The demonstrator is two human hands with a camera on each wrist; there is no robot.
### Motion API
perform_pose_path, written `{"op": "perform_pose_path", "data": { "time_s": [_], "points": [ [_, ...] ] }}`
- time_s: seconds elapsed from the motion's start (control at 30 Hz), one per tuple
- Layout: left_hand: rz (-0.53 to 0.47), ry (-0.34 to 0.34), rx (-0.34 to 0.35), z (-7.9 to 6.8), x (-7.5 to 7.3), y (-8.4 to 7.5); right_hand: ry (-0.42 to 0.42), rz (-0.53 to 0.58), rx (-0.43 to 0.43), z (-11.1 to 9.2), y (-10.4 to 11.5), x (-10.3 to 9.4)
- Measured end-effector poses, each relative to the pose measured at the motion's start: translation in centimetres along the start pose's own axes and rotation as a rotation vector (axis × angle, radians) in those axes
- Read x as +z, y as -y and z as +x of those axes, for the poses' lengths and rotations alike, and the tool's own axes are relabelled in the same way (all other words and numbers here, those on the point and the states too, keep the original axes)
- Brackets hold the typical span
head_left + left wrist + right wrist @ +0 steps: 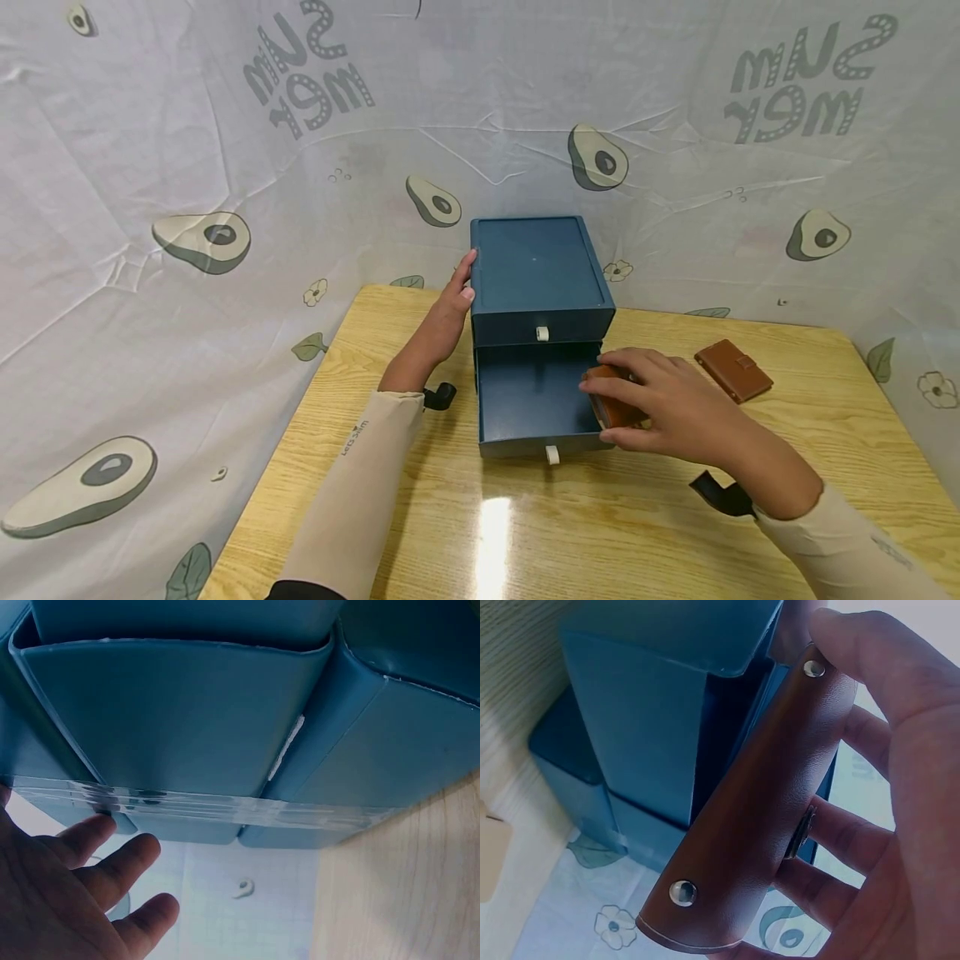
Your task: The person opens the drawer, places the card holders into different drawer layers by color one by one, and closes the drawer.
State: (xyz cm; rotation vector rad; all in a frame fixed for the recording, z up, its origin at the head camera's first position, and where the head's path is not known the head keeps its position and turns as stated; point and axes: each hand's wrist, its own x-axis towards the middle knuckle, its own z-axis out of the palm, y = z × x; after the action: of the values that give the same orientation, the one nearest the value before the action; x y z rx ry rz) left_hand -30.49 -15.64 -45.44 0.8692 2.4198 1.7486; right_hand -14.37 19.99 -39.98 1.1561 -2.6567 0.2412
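A blue two-drawer box [536, 262] stands at the back of the table, its lower drawer [528, 396] pulled out and the upper one closed. My right hand [660, 404] grips a small brown leather notebook [750, 802] over the right side of that drawer. Two metal rivets show on the notebook's rounded spine, with my thumb at one end and the fingers behind. At the box's left side, my left hand [442, 321] lies against the wall with its fingers extended. In the left wrist view, the fingertips [142, 851] are beside clear tape on the box.
A second brown notebook [733, 371] with a clasp strap lies on the wooden table [615, 525], right of the box. White pull tabs [552, 455] stick out from the drawer fronts. Behind the table hangs a pale sheet [480, 92] printed with avocados.
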Motion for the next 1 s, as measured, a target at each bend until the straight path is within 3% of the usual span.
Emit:
{"op": "perform_pose_path", "data": {
  "time_s": [1.0],
  "points": [
    [-0.012, -0.003, -0.011, 0.2, 0.1, -0.1, 0.056, 0.016, -0.052, 2.5, 0.6, 0.3]
  ]
}}
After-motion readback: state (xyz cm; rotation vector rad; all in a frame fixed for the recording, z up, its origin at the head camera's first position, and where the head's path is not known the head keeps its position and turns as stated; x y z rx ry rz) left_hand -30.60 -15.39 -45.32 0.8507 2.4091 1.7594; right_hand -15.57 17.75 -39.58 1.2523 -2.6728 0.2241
